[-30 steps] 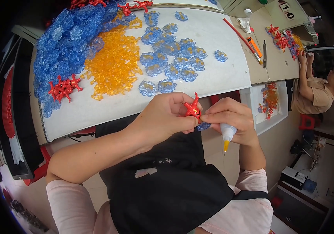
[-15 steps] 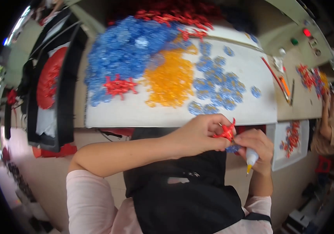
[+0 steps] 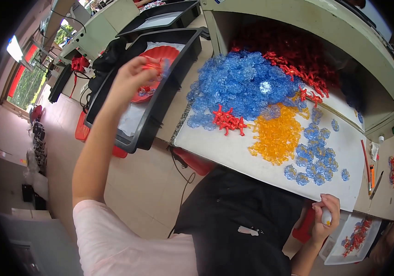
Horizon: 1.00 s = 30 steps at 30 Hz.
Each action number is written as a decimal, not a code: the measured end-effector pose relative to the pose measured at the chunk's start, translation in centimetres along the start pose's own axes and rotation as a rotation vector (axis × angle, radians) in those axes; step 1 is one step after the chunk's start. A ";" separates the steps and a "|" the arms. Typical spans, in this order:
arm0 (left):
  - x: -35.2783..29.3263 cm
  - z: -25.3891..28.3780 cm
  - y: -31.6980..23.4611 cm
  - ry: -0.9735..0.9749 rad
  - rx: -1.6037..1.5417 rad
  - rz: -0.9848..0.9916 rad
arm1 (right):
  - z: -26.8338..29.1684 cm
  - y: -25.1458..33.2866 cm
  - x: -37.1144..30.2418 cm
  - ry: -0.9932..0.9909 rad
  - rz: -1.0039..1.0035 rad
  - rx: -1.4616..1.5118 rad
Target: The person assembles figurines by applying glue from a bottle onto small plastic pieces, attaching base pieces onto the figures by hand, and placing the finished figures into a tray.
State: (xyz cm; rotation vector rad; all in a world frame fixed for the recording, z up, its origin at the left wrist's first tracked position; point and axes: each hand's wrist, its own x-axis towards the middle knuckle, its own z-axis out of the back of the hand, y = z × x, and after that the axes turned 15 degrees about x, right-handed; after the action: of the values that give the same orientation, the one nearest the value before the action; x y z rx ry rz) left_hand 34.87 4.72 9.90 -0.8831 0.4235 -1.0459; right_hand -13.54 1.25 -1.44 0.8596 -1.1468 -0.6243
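Note:
My left hand (image 3: 130,78) is stretched out to the left over a black tray (image 3: 160,106), pinching a small red and blue plastic flower piece (image 3: 156,67). Under it in the tray lies a heap of red assembled pieces (image 3: 160,53). My right hand (image 3: 325,216) stays low by my lap at the table's front edge, closed around a small white glue bottle (image 3: 327,217) with an orange tip. On the white table top (image 3: 234,152) lie a big pile of blue flowers (image 3: 240,85), a small cluster of red star pieces (image 3: 228,121) and a patch of orange flowers (image 3: 277,135).
More red pieces (image 3: 298,55) are heaped at the table's back under a shelf. Loose blue flowers (image 3: 316,156) are spread at the right. A second black tray (image 3: 160,18) stands farther off. A white tray (image 3: 353,239) with red pieces sits low right. Orange tools (image 3: 372,172) lie at the table's right end.
My left hand has swung from my lap out to the left over the black tray, carrying the red and blue piece. My right hand kept the glue bottle near my lap. My head turned left.

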 end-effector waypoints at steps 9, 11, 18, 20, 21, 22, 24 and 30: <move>6.9 10.3 17.1 -0.098 1.275 0.200 | 0.0 0.7 -1.7 0.004 -0.126 -0.034; 7.6 9.4 17.3 -0.038 1.332 0.199 | -0.3 0.9 -1.7 -0.022 -0.136 -0.065; 7.2 11.0 18.8 0.013 0.774 0.248 | -1.4 0.8 -0.9 -0.018 -0.149 -0.024; 5.9 10.1 14.9 -0.128 0.993 0.119 | -1.4 0.8 -0.6 -0.003 -0.143 0.019; 4.6 7.4 10.3 -0.204 0.930 -0.038 | -1.3 0.7 -0.7 -0.014 -0.157 -0.001; 3.0 4.1 6.0 -0.247 0.839 -0.229 | -1.2 0.7 -0.8 -0.027 -0.158 0.008; -0.1 -2.7 -0.2 -0.193 0.682 -0.479 | -0.9 0.5 -1.3 -0.074 -0.186 0.028; -5.2 -13.9 -0.9 0.045 1.074 -0.584 | -0.3 0.5 -1.9 -0.014 -0.139 0.028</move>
State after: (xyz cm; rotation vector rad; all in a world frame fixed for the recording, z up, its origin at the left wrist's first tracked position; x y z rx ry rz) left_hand 22.48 3.19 1.76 0.0133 -0.3986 -1.5801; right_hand -13.82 3.10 -2.03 0.9664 -1.1169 -0.7303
